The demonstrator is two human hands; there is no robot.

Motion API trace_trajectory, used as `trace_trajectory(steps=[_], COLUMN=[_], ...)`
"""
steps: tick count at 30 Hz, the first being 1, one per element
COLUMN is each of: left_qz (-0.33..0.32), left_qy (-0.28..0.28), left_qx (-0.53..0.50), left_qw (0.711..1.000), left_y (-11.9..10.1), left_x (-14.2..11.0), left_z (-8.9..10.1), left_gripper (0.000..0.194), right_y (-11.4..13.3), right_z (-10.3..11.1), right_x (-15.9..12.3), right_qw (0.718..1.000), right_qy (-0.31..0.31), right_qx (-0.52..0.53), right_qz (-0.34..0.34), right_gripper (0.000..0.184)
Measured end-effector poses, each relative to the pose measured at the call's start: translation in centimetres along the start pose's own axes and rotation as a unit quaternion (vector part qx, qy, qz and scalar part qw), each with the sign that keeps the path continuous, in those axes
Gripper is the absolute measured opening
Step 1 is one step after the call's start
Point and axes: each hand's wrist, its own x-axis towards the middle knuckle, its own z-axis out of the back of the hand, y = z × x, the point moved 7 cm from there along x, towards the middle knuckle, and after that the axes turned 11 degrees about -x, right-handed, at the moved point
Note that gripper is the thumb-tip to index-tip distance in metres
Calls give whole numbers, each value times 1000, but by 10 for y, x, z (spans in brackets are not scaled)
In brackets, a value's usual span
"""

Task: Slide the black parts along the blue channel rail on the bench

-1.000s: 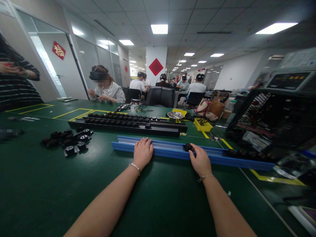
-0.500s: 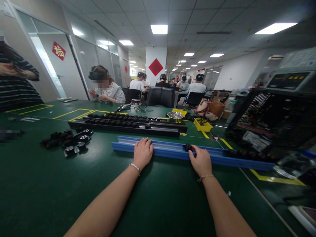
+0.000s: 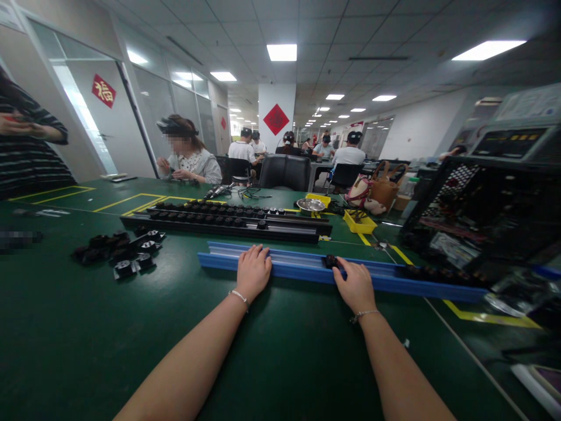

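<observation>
A long blue channel rail lies across the green table in front of me. My left hand grips its near wall left of the middle, fingers curled over the edge. My right hand has its fingertips on a small black block seated in the channel, with the palm over the near wall. Several more black pieces sit in the rail's right end. Loose black blocks, some on bright metal plates, lie in a pile to the left.
Behind the blue rail lie black rails lined with black blocks. A metal bowl and a yellow tray stand beyond. An open computer case is at the right. One person sits across the table; another person stands at the left.
The black block has shifted slightly left along the channel, and my right hand with it. My left hand and the rail look unmoved.
</observation>
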Motion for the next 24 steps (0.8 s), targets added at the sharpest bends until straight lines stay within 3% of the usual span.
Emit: trace_trajectory(steps=[16, 24], left_qz=[2, -30], left_qy=[11, 31], left_qx=[-11, -17], left_qw=[1000, 999], left_y=[-1, -10], left_x=[-1, -2], left_z=[0, 1], left_gripper=[37, 37], right_y=[8, 10], right_z=[0, -1], right_x=[-2, -1], right_qw=[999, 998], right_qy=[16, 19], right_qx=[37, 50], right_qz=[23, 26], right_gripper=[40, 36])
